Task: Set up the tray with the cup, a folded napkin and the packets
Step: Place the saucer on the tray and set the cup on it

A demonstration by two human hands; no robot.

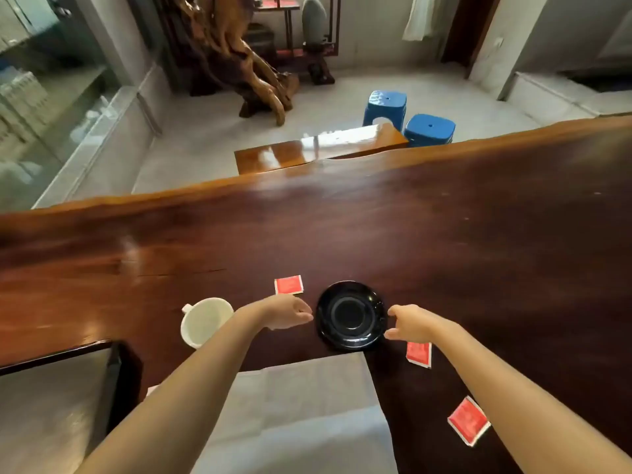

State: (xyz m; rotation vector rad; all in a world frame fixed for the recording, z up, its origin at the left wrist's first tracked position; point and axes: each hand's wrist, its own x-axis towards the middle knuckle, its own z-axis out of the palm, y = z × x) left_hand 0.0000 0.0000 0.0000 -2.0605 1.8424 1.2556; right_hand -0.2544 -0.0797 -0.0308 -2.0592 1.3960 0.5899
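Big dark wood table [444,234] across the head view, shiny and brown, with grey floor behind it. Two blue stools [408,118] out past the far edge, near a twisted wood carving [236,63].

Black round dish [350,314] near the middle of the table, empty. Left hand [285,314] just beside its left rim, fingers bent and close together, tips nearly at the rim. Can't tell if touching. Nothing held in it. Right hand [408,325] at the right rim, thumb and fingers a little apart, tips right at the edge of the dish. Can't tell if gripping it yet. Nothing else in that hand.

White cup [205,321] to the left, upright and empty, partly hidden behind the left arm, small handle pointing up and left. Red packet [289,284] flat on the table just behind the left hand. Second red packet [419,354] flat under the right wrist, near the dish. Third red packet [468,420] closer in, tilted, beside the right forearm. Pale grey napkin [307,405] spread out flat at the near edge, between the two arms, its far edge just below the dish. Silver tray [51,398] with a dark rim at the lower left, well apart from the dish.
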